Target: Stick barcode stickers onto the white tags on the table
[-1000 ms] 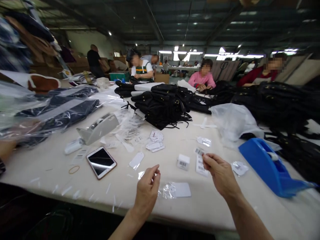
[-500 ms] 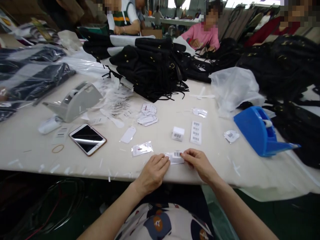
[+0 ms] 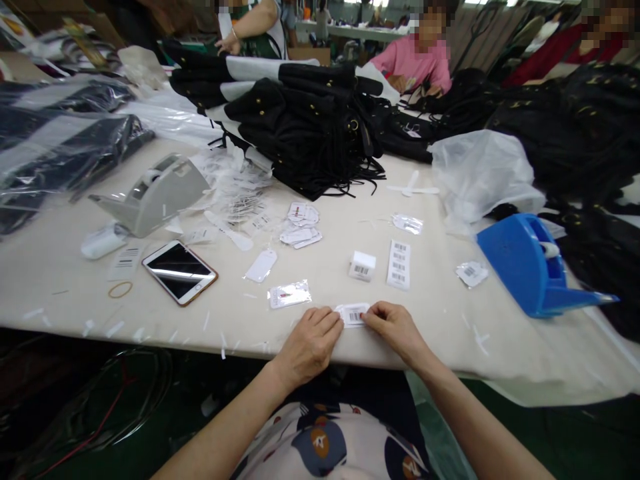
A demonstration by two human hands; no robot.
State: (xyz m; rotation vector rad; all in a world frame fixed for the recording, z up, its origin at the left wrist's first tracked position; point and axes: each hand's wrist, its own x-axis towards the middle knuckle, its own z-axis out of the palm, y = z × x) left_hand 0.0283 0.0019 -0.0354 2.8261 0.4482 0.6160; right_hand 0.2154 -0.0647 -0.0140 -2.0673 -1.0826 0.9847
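Observation:
My left hand (image 3: 310,343) and my right hand (image 3: 395,328) lie at the near edge of the white table (image 3: 60,280), fingers curled and pressed on either end of a small bagged tag with a barcode sticker (image 3: 353,315). Just left of it lies another clear bag with a tag (image 3: 289,294). Beyond my hands sit a small white barcode box (image 3: 362,265) and a strip of barcode stickers (image 3: 399,264).
A phone (image 3: 179,271), a rubber band (image 3: 121,289) and a grey tape dispenser (image 3: 153,195) are at left, a blue tape dispenser (image 3: 535,265) at right. Loose tags (image 3: 300,225), black garments (image 3: 310,127) and a plastic bag (image 3: 483,173) fill the middle. Other people sit at the far side.
A second ago both hands were raised over the table, the right pinching a sticker. They came down to the near edge and now press on the bagged tag. My view has tilted downward.

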